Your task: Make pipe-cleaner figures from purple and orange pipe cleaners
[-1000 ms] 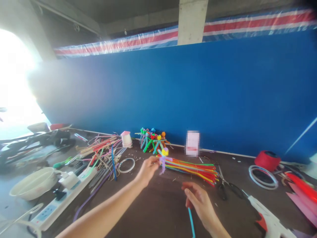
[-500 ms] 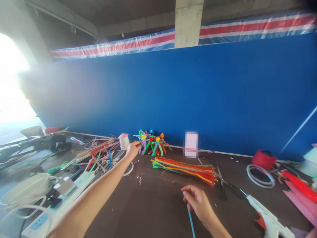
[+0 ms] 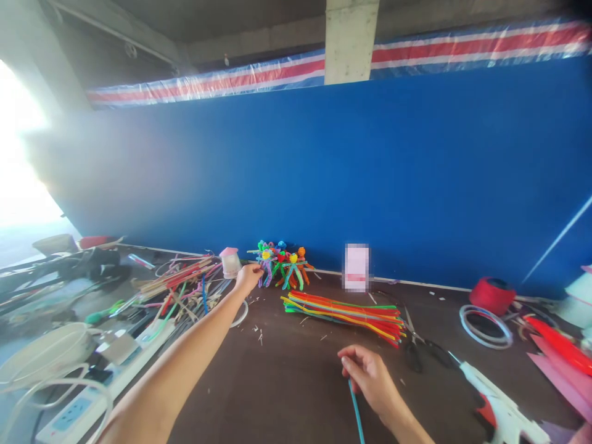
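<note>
My left hand (image 3: pixel 248 278) reaches far forward, its fingertips pinched at the side of a purple pipe-cleaner figure (image 3: pixel 267 272) with a yellow head. This figure stands at the left front of a cluster of several pipe-cleaner figures, among them a light-green one (image 3: pixel 293 271) and an orange one (image 3: pixel 302 261). Near the front of the table, my right hand (image 3: pixel 367 376) has its fingers curled round a blue pipe cleaner (image 3: pixel 355 408), which hangs toward the bottom edge. A bundle of coloured pipe cleaners (image 3: pixel 345 314) lies beyond my right hand.
Scissors (image 3: pixel 416 339) and a white glue gun (image 3: pixel 497 394) lie to the right, near a red spool (image 3: pixel 491 297) and rings of tubing (image 3: pixel 485 327). On the left are a power strip (image 3: pixel 76 414), loose sticks (image 3: pixel 178 277) and a small pink-lidded container (image 3: pixel 230 264). A blue partition (image 3: pixel 351 166) stands behind.
The view has shifted slightly. My left hand stays at the purple figure, and my right hand keeps the blue pipe cleaner in nearly the same place.
</note>
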A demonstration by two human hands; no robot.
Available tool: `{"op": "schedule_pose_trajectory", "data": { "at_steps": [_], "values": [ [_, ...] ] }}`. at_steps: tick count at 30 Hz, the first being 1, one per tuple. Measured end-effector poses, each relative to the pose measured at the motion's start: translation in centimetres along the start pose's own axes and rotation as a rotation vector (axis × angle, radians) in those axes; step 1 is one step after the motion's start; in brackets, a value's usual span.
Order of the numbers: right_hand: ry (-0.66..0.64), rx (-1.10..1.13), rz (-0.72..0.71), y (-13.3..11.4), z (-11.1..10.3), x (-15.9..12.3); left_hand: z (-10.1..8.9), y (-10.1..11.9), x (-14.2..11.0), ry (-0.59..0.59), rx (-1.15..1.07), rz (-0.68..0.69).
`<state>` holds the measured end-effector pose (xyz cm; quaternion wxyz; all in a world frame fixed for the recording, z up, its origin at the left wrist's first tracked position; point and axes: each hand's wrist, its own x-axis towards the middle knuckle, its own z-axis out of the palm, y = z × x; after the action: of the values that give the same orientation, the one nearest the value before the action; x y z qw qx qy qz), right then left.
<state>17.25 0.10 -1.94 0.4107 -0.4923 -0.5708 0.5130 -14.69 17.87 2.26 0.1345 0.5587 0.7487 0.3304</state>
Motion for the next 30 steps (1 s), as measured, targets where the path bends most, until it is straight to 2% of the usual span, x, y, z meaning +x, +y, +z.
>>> {"op": "schedule_pose_trajectory", "data": {
  "at_steps": [15, 22, 30],
  "values": [
    [0.002, 0.004, 0.015, -0.24, -0.01, 0.04, 0.34, 0.46, -0.04, 0.014, 0.057, 0.055],
    [-0.003, 0.002, 0.017, -0.09, -0.04, 0.08, 0.06, 0.07, 0.11, 0.052, 0.080, 0.054],
    [0.001, -0.011, 0.017, 0.03, -0.06, 0.06, 0.22, -0.01, 0.43, 0.043, 0.098, 0.064]
  ]
}}
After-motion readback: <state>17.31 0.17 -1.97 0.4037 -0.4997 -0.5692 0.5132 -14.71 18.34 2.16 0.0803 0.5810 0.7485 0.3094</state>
